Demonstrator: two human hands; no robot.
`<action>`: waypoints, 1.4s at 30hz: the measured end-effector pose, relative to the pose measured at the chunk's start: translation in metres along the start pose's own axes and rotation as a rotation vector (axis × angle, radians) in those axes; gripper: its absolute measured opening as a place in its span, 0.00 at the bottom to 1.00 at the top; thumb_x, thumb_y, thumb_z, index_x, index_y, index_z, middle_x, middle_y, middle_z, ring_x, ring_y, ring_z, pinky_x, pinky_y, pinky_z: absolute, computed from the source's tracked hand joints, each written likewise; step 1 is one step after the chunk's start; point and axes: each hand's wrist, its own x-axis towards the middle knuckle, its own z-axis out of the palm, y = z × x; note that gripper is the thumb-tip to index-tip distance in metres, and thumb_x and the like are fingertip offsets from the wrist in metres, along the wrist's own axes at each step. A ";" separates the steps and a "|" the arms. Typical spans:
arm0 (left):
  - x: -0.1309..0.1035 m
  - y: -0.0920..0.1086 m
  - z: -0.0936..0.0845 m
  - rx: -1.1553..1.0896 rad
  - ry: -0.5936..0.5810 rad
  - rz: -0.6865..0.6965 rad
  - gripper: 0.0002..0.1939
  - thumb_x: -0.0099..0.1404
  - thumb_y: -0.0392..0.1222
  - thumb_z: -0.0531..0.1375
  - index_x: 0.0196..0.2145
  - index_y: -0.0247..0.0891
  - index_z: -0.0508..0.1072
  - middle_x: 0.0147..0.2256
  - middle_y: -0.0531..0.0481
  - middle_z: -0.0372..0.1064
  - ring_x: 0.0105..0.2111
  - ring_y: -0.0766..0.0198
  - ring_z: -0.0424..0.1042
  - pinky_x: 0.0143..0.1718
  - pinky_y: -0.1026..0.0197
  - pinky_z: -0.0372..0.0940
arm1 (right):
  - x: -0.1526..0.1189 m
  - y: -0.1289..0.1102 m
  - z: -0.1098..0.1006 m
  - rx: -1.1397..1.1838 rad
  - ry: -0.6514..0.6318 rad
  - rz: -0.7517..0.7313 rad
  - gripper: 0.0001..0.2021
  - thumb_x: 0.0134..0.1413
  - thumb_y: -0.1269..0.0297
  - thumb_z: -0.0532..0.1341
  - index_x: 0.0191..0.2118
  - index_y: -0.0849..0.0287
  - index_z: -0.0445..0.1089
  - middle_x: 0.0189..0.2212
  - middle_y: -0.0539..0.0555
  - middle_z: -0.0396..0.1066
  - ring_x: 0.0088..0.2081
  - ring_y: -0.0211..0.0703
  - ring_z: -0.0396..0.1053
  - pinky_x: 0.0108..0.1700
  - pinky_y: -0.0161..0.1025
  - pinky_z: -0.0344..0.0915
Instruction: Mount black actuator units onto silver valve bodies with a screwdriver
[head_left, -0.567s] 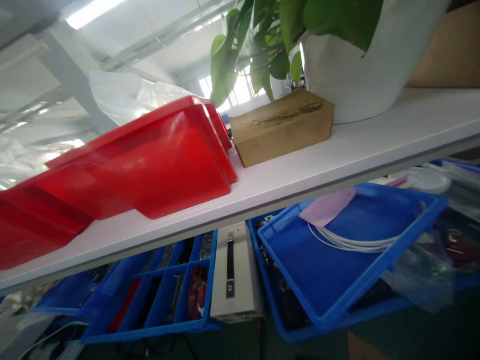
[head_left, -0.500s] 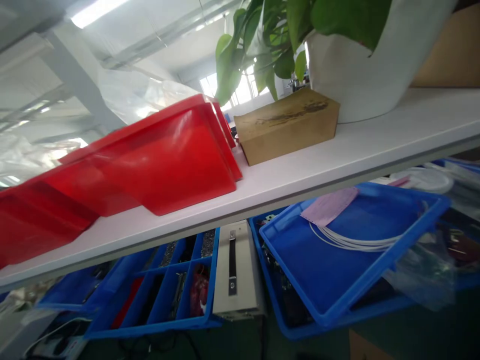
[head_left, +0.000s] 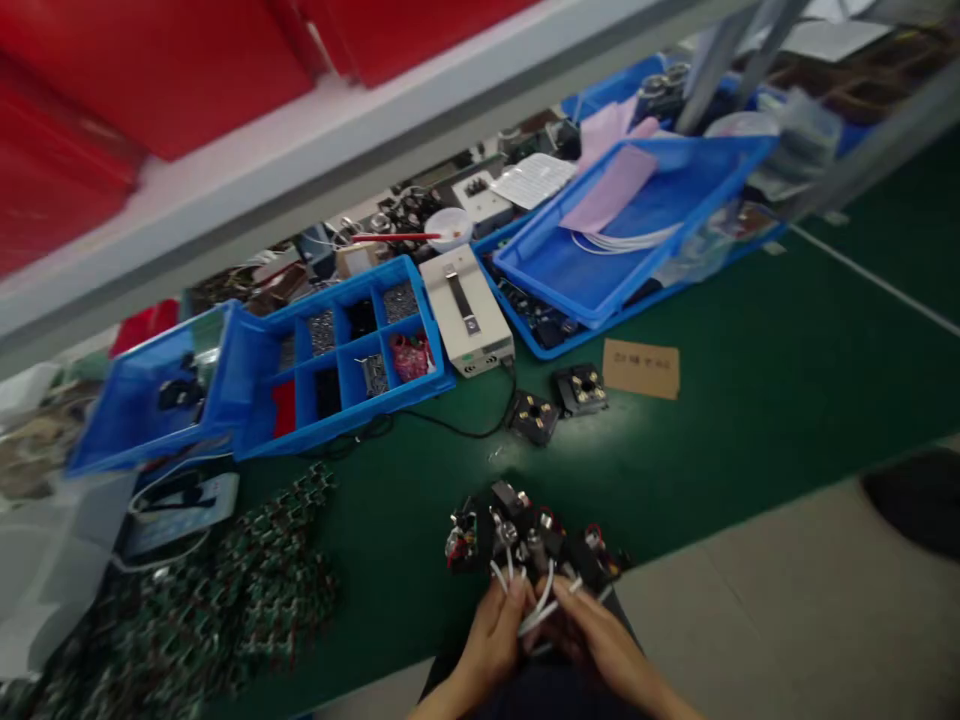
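Now that your view has dipped, the plant has left the frame and the shelf (head_left: 300, 140) with its red bins (head_left: 150, 70) has moved to the upper left. Your hands have come in at the bottom centre: left hand (head_left: 491, 635) and right hand (head_left: 600, 635) pinch white tubes (head_left: 541, 612) between curled fingers, the lower ones too blurred to tell. The tubes lie just below the dark parts (head_left: 510, 500) on the green table (head_left: 397, 510). The blue tray (head_left: 570, 270) now sits right of upper centre.
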 end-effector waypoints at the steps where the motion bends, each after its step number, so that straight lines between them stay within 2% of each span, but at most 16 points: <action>1: -0.008 -0.004 -0.007 -0.013 -0.051 0.037 0.28 0.57 0.66 0.49 0.22 0.36 0.65 0.22 0.51 0.63 0.24 0.66 0.62 0.29 0.61 0.61 | -0.012 0.014 0.008 0.032 0.019 -0.021 0.16 0.50 0.51 0.61 0.37 0.60 0.69 0.37 0.54 0.69 0.42 0.47 0.66 0.46 0.47 0.63; 3: -0.015 -0.005 -0.020 -0.068 -0.159 0.109 0.28 0.56 0.67 0.48 0.19 0.37 0.61 0.18 0.54 0.57 0.20 0.68 0.57 0.24 0.64 0.56 | -0.027 0.032 0.023 0.071 0.036 -0.104 0.14 0.50 0.52 0.62 0.37 0.57 0.70 0.37 0.53 0.69 0.44 0.47 0.65 0.48 0.45 0.60; 5: -0.018 -0.002 -0.030 -0.142 -0.298 0.137 0.25 0.59 0.63 0.48 0.20 0.37 0.60 0.16 0.56 0.54 0.18 0.70 0.54 0.21 0.66 0.52 | -0.037 0.042 0.037 0.098 0.058 -0.199 0.12 0.52 0.55 0.60 0.39 0.56 0.70 0.37 0.52 0.69 0.44 0.46 0.65 0.49 0.44 0.58; 7: -0.024 0.001 -0.034 -0.209 -0.440 0.150 0.23 0.61 0.60 0.49 0.21 0.37 0.59 0.14 0.57 0.53 0.15 0.72 0.51 0.18 0.67 0.48 | -0.047 0.049 0.048 0.153 0.092 -0.263 0.11 0.52 0.56 0.60 0.38 0.56 0.70 0.37 0.52 0.68 0.43 0.45 0.65 0.48 0.43 0.59; 9: -0.033 0.001 -0.035 -0.245 -0.530 0.141 0.21 0.62 0.58 0.49 0.23 0.38 0.58 0.13 0.58 0.54 0.13 0.73 0.49 0.15 0.68 0.44 | -0.058 0.059 0.056 0.229 0.126 -0.311 0.11 0.51 0.56 0.61 0.37 0.57 0.69 0.36 0.53 0.69 0.41 0.45 0.66 0.46 0.43 0.60; 12: -0.047 -0.002 -0.028 -0.223 -0.643 0.133 0.19 0.63 0.57 0.48 0.25 0.38 0.57 0.14 0.58 0.59 0.10 0.74 0.46 0.12 0.69 0.40 | -0.076 0.079 0.062 0.385 0.212 -0.388 0.13 0.49 0.55 0.63 0.35 0.59 0.69 0.34 0.54 0.69 0.37 0.44 0.67 0.42 0.42 0.62; 14: -0.054 -0.004 -0.020 -0.165 -0.712 0.133 0.18 0.64 0.55 0.47 0.26 0.39 0.56 0.17 0.56 0.64 0.10 0.75 0.49 0.11 0.69 0.41 | -0.087 0.091 0.060 0.513 0.304 -0.458 0.13 0.47 0.55 0.64 0.34 0.59 0.69 0.33 0.53 0.69 0.34 0.42 0.67 0.40 0.41 0.63; 18: -0.061 -0.003 0.010 0.023 -0.798 0.092 0.17 0.65 0.54 0.46 0.27 0.39 0.56 0.20 0.54 0.68 0.12 0.73 0.56 0.13 0.69 0.46 | -0.114 0.108 0.046 0.708 0.463 -0.688 0.10 0.49 0.58 0.63 0.34 0.59 0.68 0.32 0.53 0.70 0.32 0.40 0.67 0.39 0.39 0.63; 21: -0.068 -0.002 0.045 0.211 -0.826 0.141 0.17 0.66 0.52 0.45 0.27 0.38 0.59 0.23 0.52 0.70 0.19 0.69 0.64 0.19 0.67 0.56 | -0.147 0.113 0.023 0.831 0.504 -0.827 0.08 0.50 0.60 0.63 0.34 0.56 0.66 0.25 0.49 0.69 0.30 0.38 0.67 0.37 0.38 0.64; 23: -0.075 -0.006 0.073 0.322 -0.852 0.194 0.17 0.67 0.50 0.45 0.27 0.37 0.62 0.25 0.49 0.71 0.25 0.66 0.68 0.28 0.64 0.61 | -0.176 0.116 0.002 0.890 0.513 -0.888 0.07 0.50 0.60 0.63 0.34 0.55 0.65 0.19 0.45 0.63 0.23 0.33 0.62 0.30 0.34 0.64; 25: -0.085 -0.013 0.104 0.362 -0.904 0.193 0.18 0.67 0.48 0.44 0.27 0.36 0.63 0.25 0.49 0.71 0.26 0.65 0.69 0.31 0.63 0.62 | -0.207 0.123 -0.024 0.921 0.519 -0.922 0.07 0.51 0.60 0.62 0.34 0.55 0.65 0.17 0.42 0.55 0.16 0.28 0.52 0.19 0.27 0.57; 27: -0.096 -0.022 0.136 0.354 -0.956 0.143 0.18 0.68 0.49 0.42 0.27 0.36 0.62 0.23 0.50 0.69 0.21 0.67 0.66 0.25 0.64 0.60 | -0.239 0.132 -0.051 0.953 0.555 -0.928 0.08 0.52 0.58 0.61 0.34 0.55 0.64 0.16 0.41 0.49 0.14 0.26 0.41 0.13 0.23 0.44; 29: -0.109 -0.031 0.170 0.371 -0.985 0.116 0.18 0.68 0.49 0.42 0.27 0.37 0.60 0.20 0.53 0.66 0.15 0.71 0.58 0.18 0.66 0.53 | -0.270 0.141 -0.077 0.980 0.599 -0.929 0.09 0.52 0.57 0.61 0.35 0.55 0.64 0.16 0.41 0.45 0.15 0.26 0.36 0.13 0.23 0.37; 32: -0.130 -0.040 0.222 0.410 -1.034 0.153 0.17 0.68 0.49 0.42 0.26 0.38 0.57 0.16 0.58 0.57 0.14 0.72 0.50 0.18 0.66 0.47 | -0.315 0.148 -0.110 0.986 0.641 -0.930 0.10 0.53 0.56 0.60 0.35 0.56 0.64 0.17 0.41 0.43 0.16 0.26 0.34 0.14 0.25 0.37; 37: -0.158 -0.046 0.311 0.539 -1.212 0.191 0.18 0.68 0.49 0.42 0.25 0.38 0.57 0.17 0.58 0.53 0.18 0.71 0.51 0.24 0.65 0.51 | -0.379 0.138 -0.158 1.053 0.745 -0.941 0.11 0.51 0.55 0.61 0.34 0.57 0.64 0.16 0.41 0.42 0.16 0.27 0.34 0.15 0.25 0.38; 42: -0.161 -0.036 0.409 0.748 -1.474 0.169 0.21 0.67 0.53 0.41 0.23 0.37 0.58 0.17 0.56 0.53 0.19 0.70 0.53 0.25 0.64 0.53 | -0.420 0.118 -0.214 1.099 0.889 -0.993 0.12 0.51 0.54 0.60 0.33 0.57 0.64 0.16 0.41 0.40 0.16 0.27 0.33 0.14 0.25 0.38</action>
